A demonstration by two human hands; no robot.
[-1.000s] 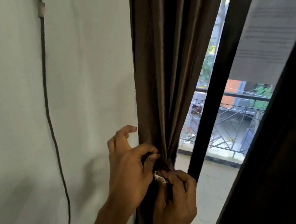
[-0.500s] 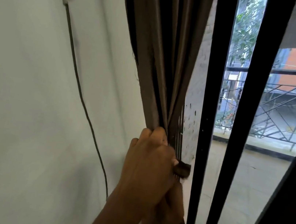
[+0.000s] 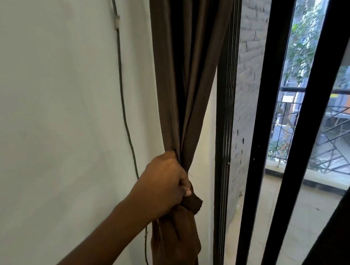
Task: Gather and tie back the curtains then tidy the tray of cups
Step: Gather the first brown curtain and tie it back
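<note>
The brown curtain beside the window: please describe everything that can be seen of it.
The brown fabric curtain hangs in long vertical folds between the pale wall and the black window frame. It looks smooth and slightly shiny. The folds narrow downward into one bunch. The left hand grips that bunch; the right hand, in shadow, holds the cloth just below. A short brown fabric end sticks out beside the left thumb.

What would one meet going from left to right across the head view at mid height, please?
Wall → cable → curtain → window frame → brick wall → first bar → second bar.
</note>
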